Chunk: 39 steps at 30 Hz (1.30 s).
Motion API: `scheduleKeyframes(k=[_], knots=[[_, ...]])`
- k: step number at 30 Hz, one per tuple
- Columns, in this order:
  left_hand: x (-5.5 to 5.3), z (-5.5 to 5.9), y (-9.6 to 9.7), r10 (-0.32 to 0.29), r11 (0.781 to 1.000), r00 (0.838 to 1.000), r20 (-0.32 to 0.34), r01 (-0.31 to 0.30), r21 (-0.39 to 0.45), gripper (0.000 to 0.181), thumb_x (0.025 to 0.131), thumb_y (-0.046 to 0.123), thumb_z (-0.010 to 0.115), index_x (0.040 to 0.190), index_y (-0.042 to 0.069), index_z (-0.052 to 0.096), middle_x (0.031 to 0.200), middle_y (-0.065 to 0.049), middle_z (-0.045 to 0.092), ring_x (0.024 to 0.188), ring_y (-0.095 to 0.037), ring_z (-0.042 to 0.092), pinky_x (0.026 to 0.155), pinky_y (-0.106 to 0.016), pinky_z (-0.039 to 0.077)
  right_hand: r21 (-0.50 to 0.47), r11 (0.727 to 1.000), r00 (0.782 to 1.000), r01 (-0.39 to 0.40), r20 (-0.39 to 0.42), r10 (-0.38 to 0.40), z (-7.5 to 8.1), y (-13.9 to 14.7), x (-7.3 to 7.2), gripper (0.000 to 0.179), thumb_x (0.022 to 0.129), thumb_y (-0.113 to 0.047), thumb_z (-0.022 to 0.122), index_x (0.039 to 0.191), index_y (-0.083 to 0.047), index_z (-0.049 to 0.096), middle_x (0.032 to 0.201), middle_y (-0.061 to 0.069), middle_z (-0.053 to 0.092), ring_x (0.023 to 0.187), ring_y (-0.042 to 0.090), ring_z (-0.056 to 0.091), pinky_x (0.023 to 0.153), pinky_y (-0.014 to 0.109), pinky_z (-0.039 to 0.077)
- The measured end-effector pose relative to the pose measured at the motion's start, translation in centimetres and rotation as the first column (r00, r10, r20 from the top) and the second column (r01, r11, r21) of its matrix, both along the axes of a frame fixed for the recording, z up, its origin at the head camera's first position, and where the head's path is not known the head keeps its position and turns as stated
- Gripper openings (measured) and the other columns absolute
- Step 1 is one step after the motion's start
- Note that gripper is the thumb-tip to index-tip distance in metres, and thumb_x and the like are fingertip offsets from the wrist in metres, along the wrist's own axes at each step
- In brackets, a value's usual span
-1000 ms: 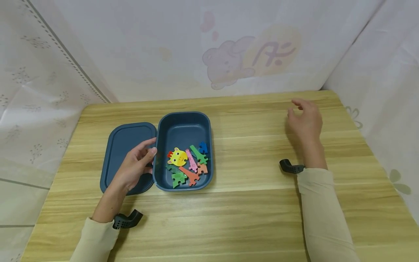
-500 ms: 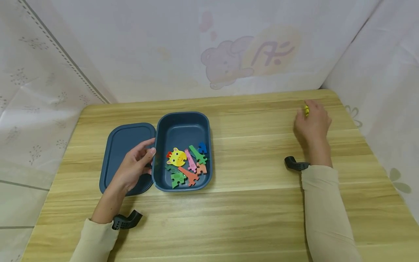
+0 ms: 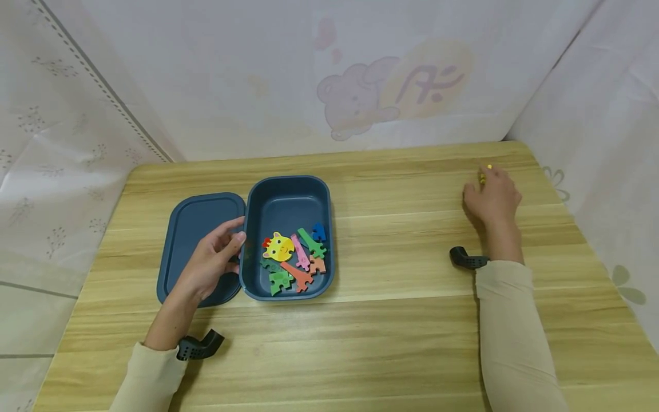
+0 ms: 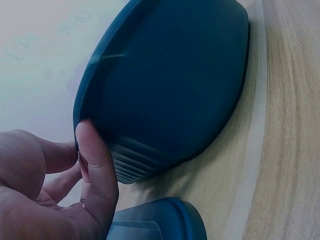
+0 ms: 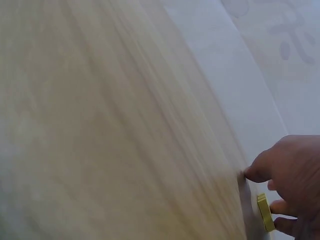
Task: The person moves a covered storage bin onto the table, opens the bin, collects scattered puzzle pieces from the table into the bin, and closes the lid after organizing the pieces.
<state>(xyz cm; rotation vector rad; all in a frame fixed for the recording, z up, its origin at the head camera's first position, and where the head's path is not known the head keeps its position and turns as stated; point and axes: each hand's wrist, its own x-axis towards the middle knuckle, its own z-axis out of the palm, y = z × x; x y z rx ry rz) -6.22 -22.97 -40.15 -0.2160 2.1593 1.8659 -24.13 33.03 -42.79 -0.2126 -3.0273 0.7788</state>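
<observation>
My left hand (image 3: 213, 260) pinches the left rim of a dark blue box (image 3: 288, 191), its thumb and a finger at the rim in the left wrist view. Puzzle pieces lie in the box's near half: a yellow giraffe head (image 3: 280, 249), an orange piece (image 3: 298, 277), a pink one (image 3: 301, 252), green ones (image 3: 281, 281) and a blue one (image 3: 319, 232). At the table's far right, my right hand (image 3: 495, 197) reaches over a small yellow piece (image 5: 265, 212). Its fingers touch this piece while the thumb stays apart from it; the palm side is mostly hidden.
The box's dark blue lid (image 3: 193, 229) lies flat against its left side, partly under my left hand. A wooden table (image 3: 391, 337) carries everything. Patterned white cloth (image 3: 231, 86) stands behind it and at both sides.
My right hand has moved slightly right and down onto the table, and yellow now shows beside its fingers. The left hand and box stay in place.
</observation>
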Motion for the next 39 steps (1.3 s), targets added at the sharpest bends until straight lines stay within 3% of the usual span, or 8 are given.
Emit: scheduleKeyframes(k=[3,11,20,28,34,39], knots=[[-0.1,0.0,0.0,-0.001,1.0,1.0,0.001,0.001,0.001,0.057,0.113,0.028,0.052,0.165,0.012,0.035,0.106,0.007,0.059,0.089,-0.009,0.057,0.065,-0.022,0.06,0.006,1.0,1.0,-0.005,0.02,0.005,0.2,0.1,0.1,0.07,0.107,-0.034,0.036,0.166,0.001,0.024,0.172,0.033,0.016,0.156,0.06,0.017,0.119,0.08,0.013],[-0.2,0.0,0.1,-0.006,1.0,1.0,-0.001,0.006,0.009,0.057,0.113,0.027,0.052,0.165,0.011,0.035,0.107,0.006,0.059,0.089,-0.01,0.057,0.065,-0.023,0.061,0.014,0.994,0.994,0.105,-0.027,-0.104,0.4,0.2,0.3,0.064,0.105,-0.027,0.042,0.161,0.003,0.036,0.16,0.039,0.033,0.145,0.06,0.029,0.118,0.073,0.024],[-0.2,0.2,0.0,-0.011,1.0,1.0,-0.01,0.011,0.007,0.057,0.113,0.027,0.052,0.165,0.011,0.034,0.106,0.006,0.058,0.089,-0.009,0.057,0.064,-0.022,0.06,0.048,0.995,0.996,0.09,-0.002,-0.09,0.9,0.3,0.7,0.056,0.104,-0.017,0.039,0.155,0.005,0.046,0.149,0.044,0.041,0.137,0.065,0.034,0.112,0.073,0.029],[-0.1,0.1,0.0,-0.011,1.0,1.0,-0.005,0.011,0.016,0.058,0.113,0.027,0.052,0.166,0.011,0.034,0.106,0.006,0.058,0.089,-0.009,0.057,0.064,-0.023,0.06,-0.016,0.996,0.997,0.084,0.002,-0.084,1.4,-0.1,0.7,0.064,0.105,-0.012,0.037,0.168,-0.005,0.023,0.156,0.046,0.031,0.142,0.065,0.03,0.116,0.075,0.029],[0.1,0.0,0.0,-0.007,1.0,1.0,-0.009,0.007,0.009,0.056,0.113,0.026,0.052,0.165,0.011,0.035,0.105,0.005,0.057,0.088,-0.009,0.056,0.064,-0.023,0.06,-0.063,0.996,0.998,0.063,0.013,-0.062,2.2,-0.8,1.2,0.058,0.108,-0.012,0.038,0.166,-0.011,0.034,0.162,0.041,0.026,0.147,0.063,0.027,0.113,0.079,0.031],[0.1,0.0,0.0,-0.008,1.0,1.0,-0.015,0.008,0.001,0.056,0.113,0.026,0.052,0.165,0.012,0.035,0.105,0.005,0.057,0.087,-0.009,0.056,0.064,-0.024,0.06,-0.103,0.994,0.999,0.024,-0.029,-0.027,2.6,-1.7,1.6,0.056,0.109,-0.015,0.04,0.164,-0.008,0.036,0.159,0.039,0.033,0.143,0.061,0.035,0.112,0.076,0.035]])
